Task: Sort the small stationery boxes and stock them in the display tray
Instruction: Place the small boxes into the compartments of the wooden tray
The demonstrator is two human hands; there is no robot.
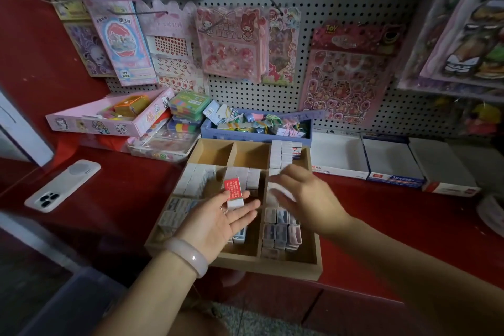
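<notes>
On the red counter, a compartmented wooden display tray, mostly stocked with rows of small pale boxes. Above its middle cells, left hand palm up, fingers loosely spread, carrying a small white box with a red printed label. Right hand blurred, grip impossible to tell.

Right hand fingers motion-blurred.
</notes>
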